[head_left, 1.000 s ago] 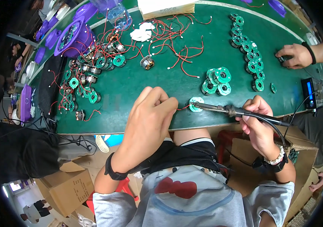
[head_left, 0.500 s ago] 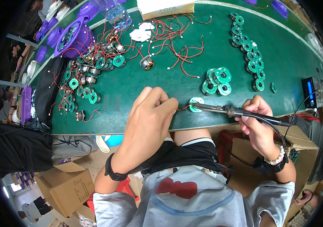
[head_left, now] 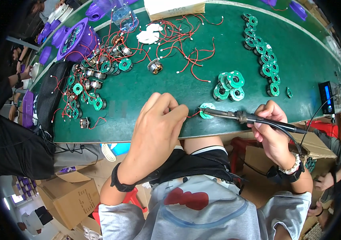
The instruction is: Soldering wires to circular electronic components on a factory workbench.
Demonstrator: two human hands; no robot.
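My left hand [head_left: 157,128] is closed in a pinch over the green table, gripping a red wire [head_left: 194,115] whose end runs to a small green circuit board [head_left: 208,106]. A soldering iron [head_left: 242,117] is in my right hand [head_left: 272,127], its fingers wrapped round the black handle. The iron's tip rests at the left part of the board, by the wire end; whether they touch is too small to tell. Just beyond the board, several ring-shaped green boards [head_left: 231,81] are stacked.
At the left, small motors with green boards [head_left: 94,74] lie heaped below a purple bucket [head_left: 84,49]. Loose red wires [head_left: 182,40] spread near a white box [head_left: 175,8]. A row of boards [head_left: 264,60] runs down the right, near a soldering station [head_left: 330,98].
My hands, the iron and the board stay almost still. Another person's arm has moved in at the far left, and a co-worker's forearm now shows at the lower right.
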